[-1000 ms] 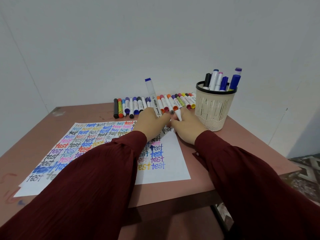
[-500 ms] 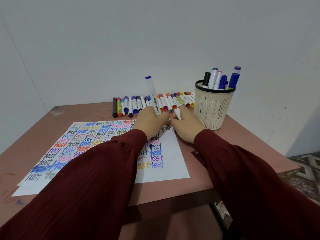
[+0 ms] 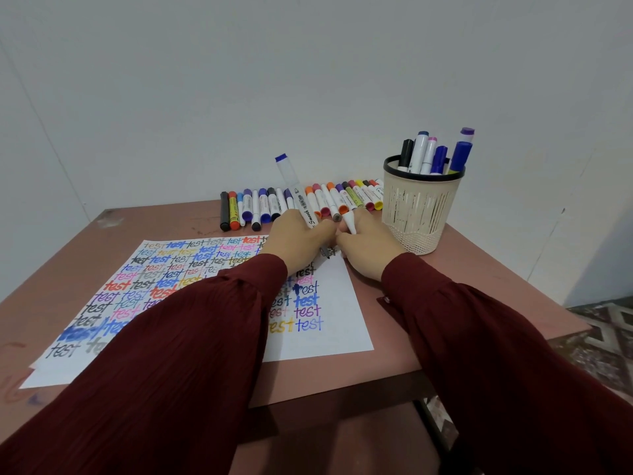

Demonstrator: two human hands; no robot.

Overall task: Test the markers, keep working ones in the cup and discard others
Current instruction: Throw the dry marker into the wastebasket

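unmoved: left hand (image 3: 298,238) grips marker (image 3: 298,197) on paper (image 3: 339,315), right hand (image 3: 371,250) holds cap (image 3: 349,219)

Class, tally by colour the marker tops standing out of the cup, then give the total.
Black top: 1
Blue tops: 3
Pink top: 1
Purple top: 1
Total in the cup: 6

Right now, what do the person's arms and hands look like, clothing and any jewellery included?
Both arms wear long dark maroon sleeves, the left sleeve and right sleeve, of finely crinkled fabric, loose and gathered in at the wrists. The left grip and right grip are bare hands: no gloves, and no ring or watch shows in this view.
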